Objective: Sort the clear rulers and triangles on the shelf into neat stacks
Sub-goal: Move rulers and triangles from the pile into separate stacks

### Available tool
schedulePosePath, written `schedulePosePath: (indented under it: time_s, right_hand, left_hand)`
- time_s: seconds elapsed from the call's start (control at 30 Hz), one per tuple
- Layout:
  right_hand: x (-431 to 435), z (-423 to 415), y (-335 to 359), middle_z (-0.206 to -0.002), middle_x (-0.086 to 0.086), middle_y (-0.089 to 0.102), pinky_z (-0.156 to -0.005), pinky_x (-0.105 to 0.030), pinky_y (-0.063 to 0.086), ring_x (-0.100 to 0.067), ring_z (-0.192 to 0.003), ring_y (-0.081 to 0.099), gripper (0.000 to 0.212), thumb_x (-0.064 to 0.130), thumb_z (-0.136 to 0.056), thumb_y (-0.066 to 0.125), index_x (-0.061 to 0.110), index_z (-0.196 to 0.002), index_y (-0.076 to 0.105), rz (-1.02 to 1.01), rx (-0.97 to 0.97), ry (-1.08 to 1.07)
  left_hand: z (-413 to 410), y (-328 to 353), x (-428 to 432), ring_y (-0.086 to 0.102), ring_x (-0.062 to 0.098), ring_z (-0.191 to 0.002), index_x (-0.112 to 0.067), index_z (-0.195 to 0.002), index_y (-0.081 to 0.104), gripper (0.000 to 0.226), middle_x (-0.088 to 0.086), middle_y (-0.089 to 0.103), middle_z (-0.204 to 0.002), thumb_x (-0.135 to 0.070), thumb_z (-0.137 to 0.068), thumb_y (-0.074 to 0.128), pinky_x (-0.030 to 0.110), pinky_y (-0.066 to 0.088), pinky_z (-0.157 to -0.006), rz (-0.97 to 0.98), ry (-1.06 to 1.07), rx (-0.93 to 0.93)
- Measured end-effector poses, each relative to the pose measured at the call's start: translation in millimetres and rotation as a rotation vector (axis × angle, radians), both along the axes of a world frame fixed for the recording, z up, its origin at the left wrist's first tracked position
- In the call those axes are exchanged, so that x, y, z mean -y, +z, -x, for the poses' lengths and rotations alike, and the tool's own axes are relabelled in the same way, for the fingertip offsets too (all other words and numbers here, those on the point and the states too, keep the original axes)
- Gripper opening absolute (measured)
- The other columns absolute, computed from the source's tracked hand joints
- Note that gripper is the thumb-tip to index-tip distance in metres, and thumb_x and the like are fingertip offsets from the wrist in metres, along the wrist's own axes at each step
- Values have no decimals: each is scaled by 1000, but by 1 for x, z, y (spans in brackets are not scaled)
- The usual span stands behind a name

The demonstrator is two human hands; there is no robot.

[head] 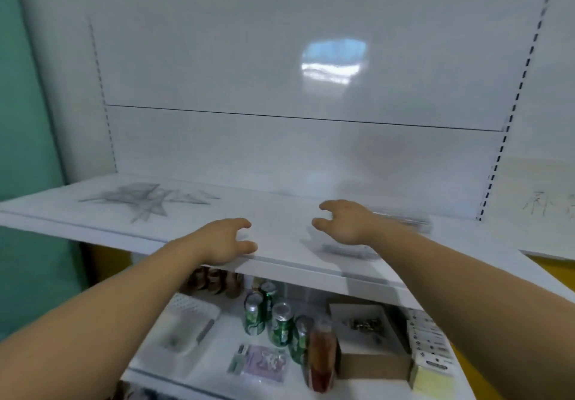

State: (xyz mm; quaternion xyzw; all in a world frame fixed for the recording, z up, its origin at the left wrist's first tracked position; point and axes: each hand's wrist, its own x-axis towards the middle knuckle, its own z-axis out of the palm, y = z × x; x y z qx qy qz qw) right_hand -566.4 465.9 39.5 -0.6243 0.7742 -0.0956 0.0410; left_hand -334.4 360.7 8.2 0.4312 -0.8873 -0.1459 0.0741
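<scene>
Seemingly mid-sort, a person's left hand (222, 241) and right hand (343, 222) hover empty, fingers spread, over the shelf (280, 213); unsorted clear rulers and triangles (146, 198) wait at ten o'clock, needing a leftward reach.

A glossy white back panel (280, 72) reflects window light, beside a green wall (28, 104).

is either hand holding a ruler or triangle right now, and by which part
Nothing is held. The left hand and right hand hover open over the shelf; the jumbled clear triangles lie untouched at far left.
</scene>
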Motion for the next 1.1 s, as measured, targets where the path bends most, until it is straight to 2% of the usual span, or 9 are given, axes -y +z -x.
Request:
schedulePosePath:
  time_s: [0.3,0.5,0.8,0.87,0.93,1.03,1.1]
  right_hand:
    - [143,-156,9,-156,-5,23,-112,-36,23,-25,-141,25,65,54,-96,35,19,-150,23,-27,12,137]
    - [225,-242,10,-156,-5,25,-112,-34,23,-23,-141,26,65,53,-96,36,17,-149,25,-29,24,193]
    - [333,-300,-10,-156,-9,24,-111,-31,23,-25,-141,26,67,52,-96,38,16,-150,22,-81,-11,233]
    - [360,-306,-18,-155,-10,25,-113,-34,24,-26,-140,28,70,55,-94,38,16,-150,23,-90,-27,234]
    - [389,-308,-27,-153,-10,28,-111,-40,30,-28,-137,33,80,66,-86,42,18,-148,25,-102,-7,223]
    - [427,-306,-35,-156,-8,21,-112,-44,28,-29,-140,28,102,79,-73,48,23,-151,15,-176,19,210]
    - [448,-306,-36,-155,-6,24,-112,-41,28,-29,-139,28,99,76,-74,51,23,-150,19,-183,-13,243]
  left_hand:
    - [-166,2,96,29,20,-140,-25,-146,30,69,-1,26,-155,-55,-88,51,31,25,-111,29,181,62]
    - [-236,0,160,32,21,-137,-25,-144,34,66,-2,31,-153,-57,-88,50,35,28,-111,45,254,44]
    - [-278,-20,237,40,21,-132,-26,-139,42,62,-3,40,-148,-62,-87,44,39,32,-109,64,305,-57]
    - [-280,-22,258,39,21,-132,-26,-138,43,63,-3,39,-147,-61,-86,47,40,32,-110,62,319,-93]
    - [-281,-21,283,36,22,-134,-26,-141,38,66,-2,35,-149,-59,-85,51,40,31,-111,61,322,-73]
    - [-279,-17,320,30,23,-137,-27,-146,27,74,-1,28,-153,-58,-85,53,41,27,-112,57,334,-12]
    - [-278,-15,342,27,25,-139,-32,-148,22,75,-3,25,-155,-62,-85,49,42,25,-112,61,343,68]
